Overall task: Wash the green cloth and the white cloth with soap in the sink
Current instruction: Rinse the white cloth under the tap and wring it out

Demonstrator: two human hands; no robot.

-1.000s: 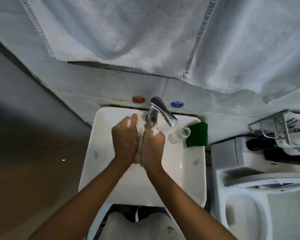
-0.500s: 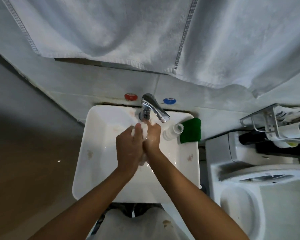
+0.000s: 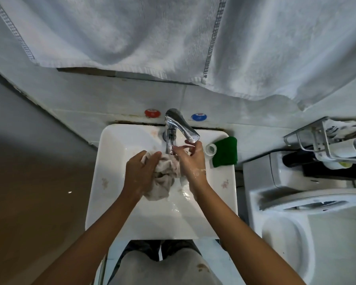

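Note:
Over the white sink (image 3: 115,161), my left hand (image 3: 140,173) grips the wet, bunched white cloth (image 3: 162,182), which hangs down into the basin. My right hand (image 3: 191,161) is soapy, with loosely spread fingers raised just under the chrome faucet (image 3: 179,128) lever, and its palm lies against the cloth's right side. The folded green cloth (image 3: 225,151) lies on the sink's right back rim, next to a small white bottle (image 3: 211,149) lying on its side.
Red (image 3: 152,113) and blue (image 3: 198,117) knobs sit on the tiled wall behind the faucet. Large white towels (image 3: 132,31) hang overhead. A toilet (image 3: 296,212) stands at the right, with a metal rack (image 3: 321,140) above its tank. A brown wall is at the left.
The hands were pressed together around the cloth while rubbing it. Now they have parted: the left holds the cloth, and the right has lifted its fingers toward the faucet lever.

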